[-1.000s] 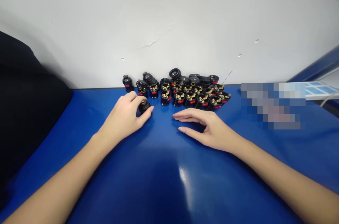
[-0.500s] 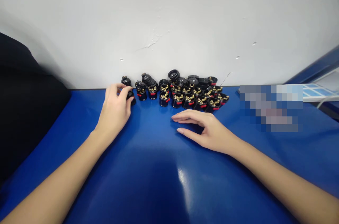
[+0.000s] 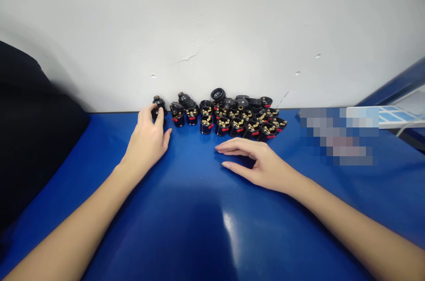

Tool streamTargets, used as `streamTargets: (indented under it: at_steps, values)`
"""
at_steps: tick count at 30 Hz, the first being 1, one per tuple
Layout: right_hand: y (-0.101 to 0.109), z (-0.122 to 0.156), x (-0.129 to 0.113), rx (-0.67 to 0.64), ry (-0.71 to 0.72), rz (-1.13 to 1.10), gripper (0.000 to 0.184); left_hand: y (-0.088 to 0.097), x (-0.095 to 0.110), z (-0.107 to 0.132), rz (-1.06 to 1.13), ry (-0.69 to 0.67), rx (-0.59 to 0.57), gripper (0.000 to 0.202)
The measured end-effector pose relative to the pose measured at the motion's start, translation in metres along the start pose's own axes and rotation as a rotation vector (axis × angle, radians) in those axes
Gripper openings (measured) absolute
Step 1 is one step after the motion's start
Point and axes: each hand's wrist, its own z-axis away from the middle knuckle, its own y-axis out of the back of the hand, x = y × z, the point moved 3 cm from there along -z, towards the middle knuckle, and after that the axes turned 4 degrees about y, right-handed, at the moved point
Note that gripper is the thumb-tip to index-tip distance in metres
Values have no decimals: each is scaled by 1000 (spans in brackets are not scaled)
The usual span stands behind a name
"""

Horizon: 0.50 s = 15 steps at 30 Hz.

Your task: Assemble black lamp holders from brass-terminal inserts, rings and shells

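At the left end of the group, my left hand (image 3: 151, 135) is open, its thumb spread away from the fingers. Its fingertips are at a black ribbed cap (image 3: 159, 102) with a brass-lined hole on top; the hand hides the lower part, so contact is hard to judge. Just right of it stand black cup-shaped sockets (image 3: 178, 120) with brass contacts and red tabs. My right hand (image 3: 250, 159) hovers or rests low over the table, open and holding nothing, fingers pointing left. Several more such sockets (image 3: 237, 127) stand in rows behind it.
Loose black caps (image 3: 218, 94) lie behind the sockets against the white wall (image 3: 212, 28). The table (image 3: 166, 219) is glossy blue. Dark cloth (image 3: 29, 126) is at the left. A pixelated patch and a white-and-blue sheet (image 3: 395, 116) are at the right.
My left hand has let go of the black part it was pinching and opened, thumb moving right and toward me. A black cap now shows behind its fingers. My right hand has stayed put.
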Motion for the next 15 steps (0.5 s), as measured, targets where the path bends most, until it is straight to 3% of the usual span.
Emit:
streamTargets:
  at_steps: [7,15]
  values:
    - [1,-1,-3,1,-12,15,29,-5,-3,1,37,-19,-16,72]
    - [0,-1,-3,3,0,20,29,-7,-3,0,72,-17,-20,73]
